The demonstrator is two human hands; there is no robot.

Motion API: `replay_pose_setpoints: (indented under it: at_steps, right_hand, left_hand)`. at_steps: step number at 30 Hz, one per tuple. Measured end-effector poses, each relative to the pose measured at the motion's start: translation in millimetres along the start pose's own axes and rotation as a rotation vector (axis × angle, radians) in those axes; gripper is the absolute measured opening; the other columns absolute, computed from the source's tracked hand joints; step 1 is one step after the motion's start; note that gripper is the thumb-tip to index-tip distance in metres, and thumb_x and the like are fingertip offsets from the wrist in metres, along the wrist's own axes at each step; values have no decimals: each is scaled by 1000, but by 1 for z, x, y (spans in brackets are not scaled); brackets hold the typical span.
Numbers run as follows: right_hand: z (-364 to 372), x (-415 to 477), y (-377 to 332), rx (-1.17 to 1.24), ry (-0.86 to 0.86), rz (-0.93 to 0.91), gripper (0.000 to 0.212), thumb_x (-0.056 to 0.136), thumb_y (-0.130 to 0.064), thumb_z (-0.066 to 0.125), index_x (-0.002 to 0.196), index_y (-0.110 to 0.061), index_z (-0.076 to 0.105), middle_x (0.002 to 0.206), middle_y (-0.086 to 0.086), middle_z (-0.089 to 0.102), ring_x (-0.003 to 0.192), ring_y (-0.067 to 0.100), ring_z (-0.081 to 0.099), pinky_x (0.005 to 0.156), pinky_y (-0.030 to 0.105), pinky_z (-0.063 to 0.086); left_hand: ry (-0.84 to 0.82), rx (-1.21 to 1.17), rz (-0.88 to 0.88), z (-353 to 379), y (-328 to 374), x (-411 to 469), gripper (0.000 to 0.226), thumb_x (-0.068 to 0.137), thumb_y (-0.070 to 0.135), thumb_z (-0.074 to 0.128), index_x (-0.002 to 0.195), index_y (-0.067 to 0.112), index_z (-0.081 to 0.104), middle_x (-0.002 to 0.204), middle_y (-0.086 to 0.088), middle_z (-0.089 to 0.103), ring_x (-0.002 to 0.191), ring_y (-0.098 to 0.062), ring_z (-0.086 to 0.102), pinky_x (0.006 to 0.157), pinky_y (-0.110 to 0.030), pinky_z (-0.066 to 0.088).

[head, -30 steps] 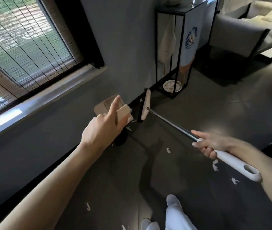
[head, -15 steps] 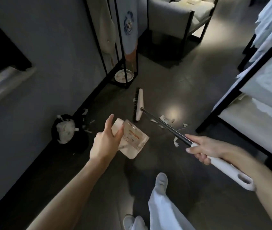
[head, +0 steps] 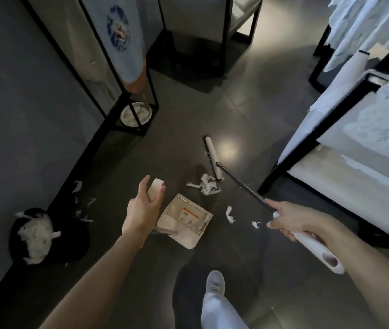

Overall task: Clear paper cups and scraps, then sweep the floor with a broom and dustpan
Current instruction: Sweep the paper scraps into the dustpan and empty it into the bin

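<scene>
— While the left hand is curling its fingers and thumb round the cream handle top of the dustpan, what is the right hand doing?

— Right hand is clenching round the white grip of the broom. Fingers are wrapping it fully, with no gap showing.

— Are you logging the broom's axis?

— Yes. Shaft is running from the grip at lower right, up and left to the head. Head is lying on the floor, its long axis pointing away from the person and its bristles facing left.

— Dustpan position?

— Pan is sitting low, just beyond the left hand, with its inside facing up and a label showing. Handle is rising toward the camera. I am not managing to tell whether the pan is touching the floor.

— And the scraps?

— One white pile is lying just beside the near end of the broom head, between head and pan. Two more scraps are lying near the right hand. Others are lying along the wall, near a black bin that is holding white paper.
</scene>
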State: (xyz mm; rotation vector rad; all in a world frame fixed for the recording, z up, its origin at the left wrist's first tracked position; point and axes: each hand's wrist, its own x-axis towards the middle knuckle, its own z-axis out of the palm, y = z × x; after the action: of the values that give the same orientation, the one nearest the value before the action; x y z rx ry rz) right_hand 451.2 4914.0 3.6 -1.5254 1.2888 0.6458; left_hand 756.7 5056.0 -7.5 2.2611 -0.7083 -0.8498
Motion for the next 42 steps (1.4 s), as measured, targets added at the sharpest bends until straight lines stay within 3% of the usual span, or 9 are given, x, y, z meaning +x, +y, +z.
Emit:
replay_pose_setpoints:
  at_steps: [2,6,10,16,19,22,28,34,42]
  right_hand:
    - [-9,27,-8,-78,14,32,84,92,-18,55,154,-30,-1,65,4,67,51,19,59,64,31,54]
    - [-5,71,-12,-190,52,186,79,92,-15,46,154,-29,-1,133,11,54,81,22,67,72,29,56]
    - [12,85,-19,-191,-95,271,78,89,-9,48,153,-26,6,76,15,66,54,22,61,55,28,50]
    - [35,53,-38,-62,-198,267,92,81,-10,52,153,-34,-1,55,4,66,42,12,56,48,18,46]
    - [50,31,-53,5,-140,251,85,78,-13,47,151,-39,13,65,7,67,46,15,57,57,25,52]
    - [70,12,-75,182,-118,238,87,70,-7,49,147,-39,24,62,15,63,42,21,53,44,27,47]
    - [97,4,-105,487,61,298,82,78,1,49,146,-40,27,46,8,52,34,19,45,38,25,39]
    - [70,21,-102,658,259,386,80,85,-1,49,152,-33,19,49,11,53,38,21,47,43,27,43]
    - [35,90,-73,882,259,469,54,89,3,39,140,-15,33,49,14,48,32,18,41,37,20,35]
  left_hand:
    - [25,-7,16,6,10,26,57,92,55,47,144,41,28,115,-2,56,73,-15,63,41,-19,47]
    - [45,-3,130,8,33,78,52,94,48,49,143,36,36,104,3,58,71,-14,63,50,-22,50]
    - [2,1,186,-4,48,128,45,95,47,49,138,38,42,82,1,60,55,-10,56,43,-20,46]
    - [-186,103,319,-21,48,174,42,92,56,48,131,41,47,83,1,61,59,-8,58,48,-22,46]
    - [-271,143,383,-33,52,193,45,90,58,46,132,40,45,83,5,59,61,-5,58,50,-22,50]
    - [-364,97,450,-43,48,203,47,90,53,47,132,31,49,73,8,57,52,1,58,44,-14,44]
    - [-532,75,589,-46,62,224,36,94,45,48,127,31,53,71,1,58,53,-3,52,53,-25,49]
    - [-643,169,764,-11,108,249,36,87,57,41,119,42,48,69,4,56,50,-1,54,48,-18,47]
    - [-710,179,780,50,173,279,25,84,61,42,106,51,48,75,1,57,54,-5,54,49,-22,52]
